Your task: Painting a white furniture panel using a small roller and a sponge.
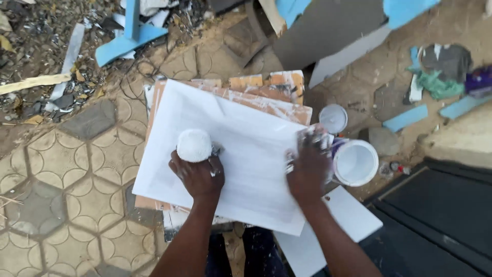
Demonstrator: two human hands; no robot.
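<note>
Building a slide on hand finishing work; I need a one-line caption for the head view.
Left hand holds a white pad on a white board; right hand rests beside an open paint pot.

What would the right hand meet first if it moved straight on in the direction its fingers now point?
The right hand lies on the white board, its fingers pointing up and slightly right. Straight on, it would probably meet the small round white lid just beyond the board's edge. The open white paint tub stands beside that line.

Both arms reaching forward, left hand [197,174] with fingers curled closed, right hand [307,166] palm-down, motion-blurred
</note>
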